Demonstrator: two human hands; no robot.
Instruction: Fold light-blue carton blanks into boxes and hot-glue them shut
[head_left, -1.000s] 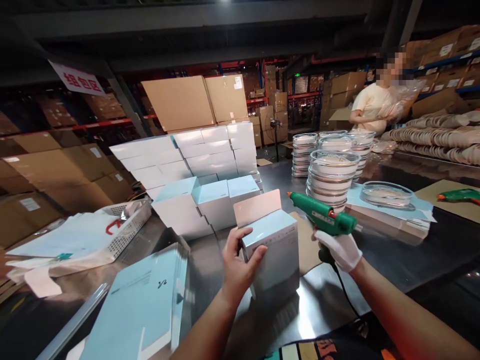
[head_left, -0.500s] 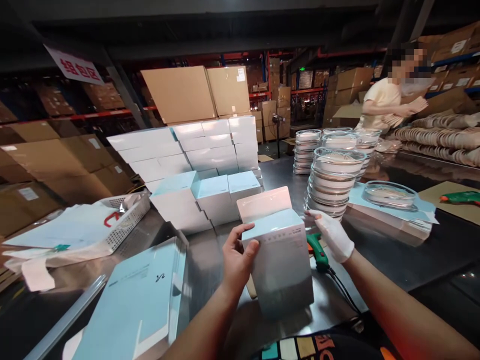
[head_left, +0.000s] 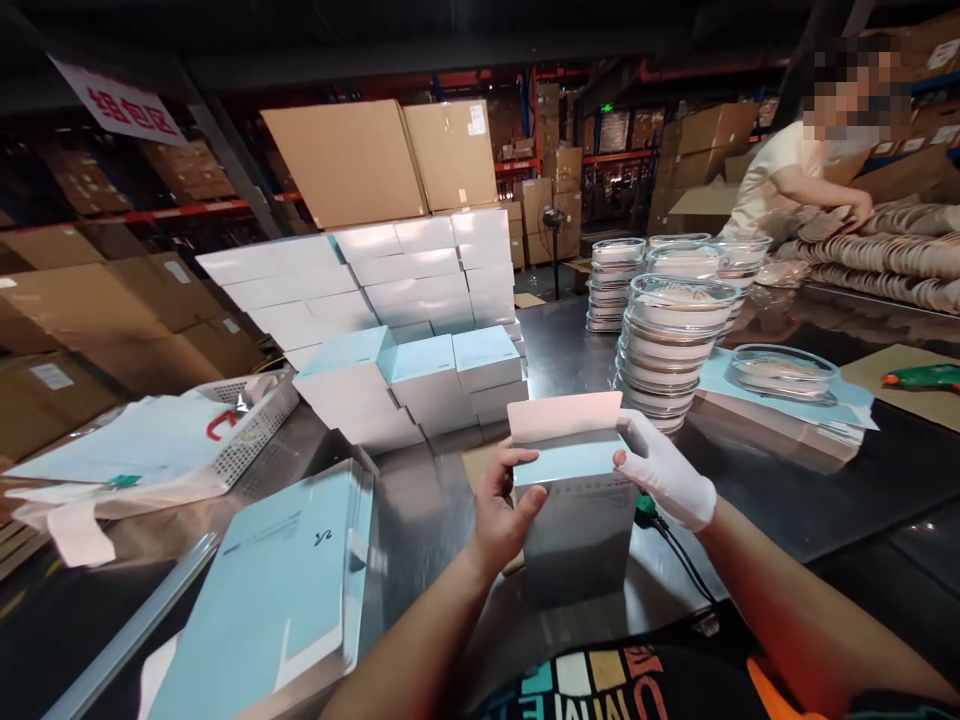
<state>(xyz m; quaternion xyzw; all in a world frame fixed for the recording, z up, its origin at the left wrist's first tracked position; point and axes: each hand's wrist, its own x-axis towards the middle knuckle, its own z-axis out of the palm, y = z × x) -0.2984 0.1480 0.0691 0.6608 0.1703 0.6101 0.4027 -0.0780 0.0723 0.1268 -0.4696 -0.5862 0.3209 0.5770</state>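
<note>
A light-blue and grey cardboard box [head_left: 577, 540] stands upright in front of me, its pale flap [head_left: 566, 416] raised at the far side of the top. My left hand [head_left: 506, 508] is bare and closed around the box's upper left side, thumb on the near face. On the upper right corner, my right hand [head_left: 666, 468], in a white glove with bare fingertips, grips the same box. Just under the right hand shows part of a green glue gun [head_left: 645, 510] with a black cord; the rest is hidden.
Flattened blue boxes [head_left: 277, 580] lie at left beside a white basket [head_left: 259, 440]. Finished-looking white boxes [head_left: 420, 270] are stacked ahead. Stacks of clear round containers [head_left: 667, 350] stand at right. Another green glue gun [head_left: 926, 377] lies far right. A co-worker [head_left: 787, 180] handles beige discs.
My right hand has moved from beside the box onto its upper right corner. The box has turned slightly to face me and shifted a little right. The co-worker's hands have lowered to the discs.
</note>
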